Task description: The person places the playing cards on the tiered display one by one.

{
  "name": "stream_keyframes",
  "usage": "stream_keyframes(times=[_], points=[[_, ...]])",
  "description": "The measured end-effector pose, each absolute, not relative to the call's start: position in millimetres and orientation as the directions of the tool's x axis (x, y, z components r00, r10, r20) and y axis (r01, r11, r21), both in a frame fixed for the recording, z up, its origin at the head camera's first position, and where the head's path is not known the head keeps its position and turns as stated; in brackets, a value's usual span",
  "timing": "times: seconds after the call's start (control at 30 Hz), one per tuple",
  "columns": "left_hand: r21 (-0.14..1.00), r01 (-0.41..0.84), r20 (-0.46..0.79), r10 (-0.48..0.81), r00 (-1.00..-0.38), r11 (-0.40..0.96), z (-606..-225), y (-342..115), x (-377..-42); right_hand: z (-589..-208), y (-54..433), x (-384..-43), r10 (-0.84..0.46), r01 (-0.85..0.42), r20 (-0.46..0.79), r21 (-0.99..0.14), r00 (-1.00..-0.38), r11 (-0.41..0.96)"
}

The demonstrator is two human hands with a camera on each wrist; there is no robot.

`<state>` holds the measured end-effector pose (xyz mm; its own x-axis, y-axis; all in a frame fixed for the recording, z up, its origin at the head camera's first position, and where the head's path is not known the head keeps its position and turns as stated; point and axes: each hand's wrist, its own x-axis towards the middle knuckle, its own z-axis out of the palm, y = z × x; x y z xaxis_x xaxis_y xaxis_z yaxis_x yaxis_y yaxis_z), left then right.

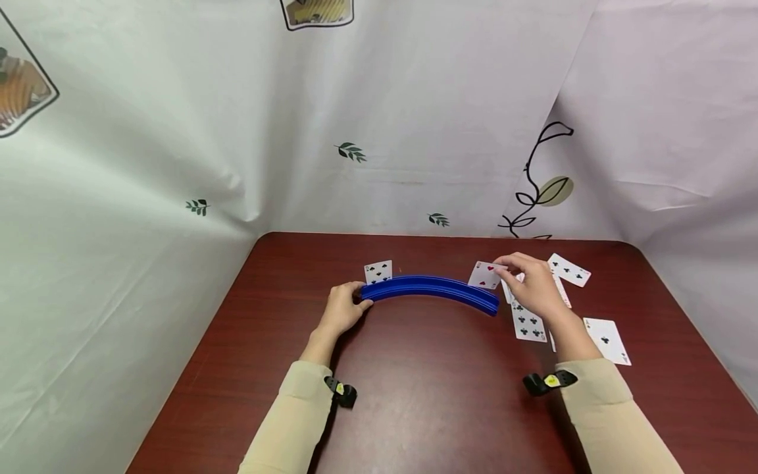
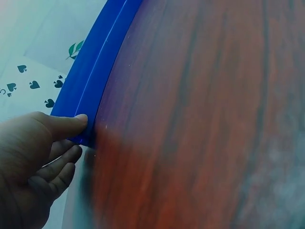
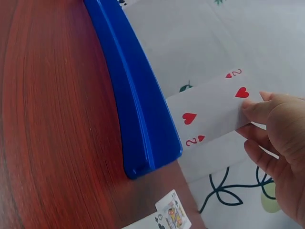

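Fingers [image 3: 259, 112] and thumb of the right hand [image 1: 530, 284] pinch one card, the two of hearts [image 1: 482, 275], by its outer edge; its lower edge meets the one curved blue rack [image 1: 429, 285] near the right end, though whether it sits fully in the slot I cannot tell. Thumb above, fingers below, the left hand [image 1: 345, 308] grips the rack's left end. One spade card [image 1: 379, 270] stands in the rack just beside that hand.

To the right lie at least four loose cards, among them one ace of clubs [image 1: 608, 342] and one club card [image 1: 570, 270] at the far side; the right hand hides some, so their full number is unclear. Three small leaf sprigs and one vine [image 1: 535, 191] mark the cloth [image 1: 414, 99] behind the single brown table [image 1: 414, 395].
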<state>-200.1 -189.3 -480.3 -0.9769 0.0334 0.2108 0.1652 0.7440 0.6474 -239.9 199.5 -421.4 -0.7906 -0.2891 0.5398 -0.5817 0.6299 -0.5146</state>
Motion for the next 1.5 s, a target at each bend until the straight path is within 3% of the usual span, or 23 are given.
stream_keyframes(times=[1.5], points=[[0.676, 0.171, 0.227, 0.018, -0.974, 0.717, -482, -189, -203, -418, 122, -244, -0.386, -0.74, 0.641, -0.492, -0.664, 0.458]])
